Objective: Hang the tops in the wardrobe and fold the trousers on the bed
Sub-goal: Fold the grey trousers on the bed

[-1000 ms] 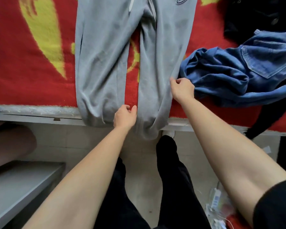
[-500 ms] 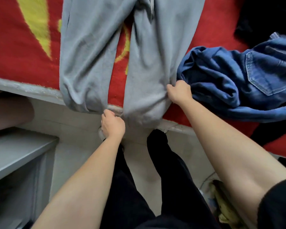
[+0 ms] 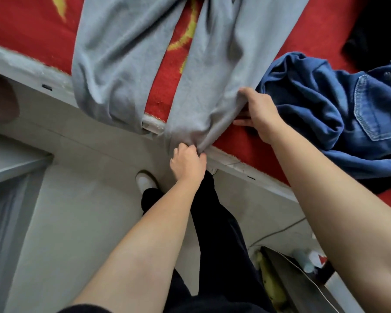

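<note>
My left hand [image 3: 187, 164] has dropped to the cuff hanging over the bed [image 3: 314, 26] edge and pinches it; my right hand [image 3: 261, 114] grasps that leg's outer edge on the bed. The grey trousers [image 3: 122, 53] lie spread on the bed. I should lift both corners evenly, keeping the fabric taut.

We count one pair of grey trousers [image 3: 127, 64], two legs, on one bed [image 3: 314, 37]. Right of the trousers: one blue denim garment [image 3: 325, 105]. Far right of them: one black garment [image 3: 379, 35]. Two hands at the trousers' right leg, left hand [image 3: 189, 164] and right hand [image 3: 261, 114]. One white shoe [image 3: 146, 180] below the trousers.
</note>
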Tool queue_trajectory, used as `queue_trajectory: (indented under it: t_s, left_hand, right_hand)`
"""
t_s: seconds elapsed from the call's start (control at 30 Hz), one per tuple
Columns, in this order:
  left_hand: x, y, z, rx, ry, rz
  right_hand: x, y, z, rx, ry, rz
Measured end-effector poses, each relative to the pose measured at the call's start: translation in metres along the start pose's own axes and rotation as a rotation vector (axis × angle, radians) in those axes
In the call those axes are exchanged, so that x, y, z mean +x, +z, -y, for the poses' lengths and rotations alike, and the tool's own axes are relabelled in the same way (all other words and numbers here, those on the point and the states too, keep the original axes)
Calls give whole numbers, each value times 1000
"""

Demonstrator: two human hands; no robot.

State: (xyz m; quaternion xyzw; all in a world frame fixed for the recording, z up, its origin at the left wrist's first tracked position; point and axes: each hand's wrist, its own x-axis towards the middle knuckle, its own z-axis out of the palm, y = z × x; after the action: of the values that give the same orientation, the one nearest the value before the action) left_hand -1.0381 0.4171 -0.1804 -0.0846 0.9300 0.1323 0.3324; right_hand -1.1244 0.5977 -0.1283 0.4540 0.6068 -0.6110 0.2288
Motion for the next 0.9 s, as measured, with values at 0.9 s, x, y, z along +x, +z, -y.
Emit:
queue_trajectory:
  t_s: [0.9]
  left_hand:
    - [147, -187, 212, -436, -151, -7]
  right_hand:
    - [37, 274, 115, -294, -397, 242]
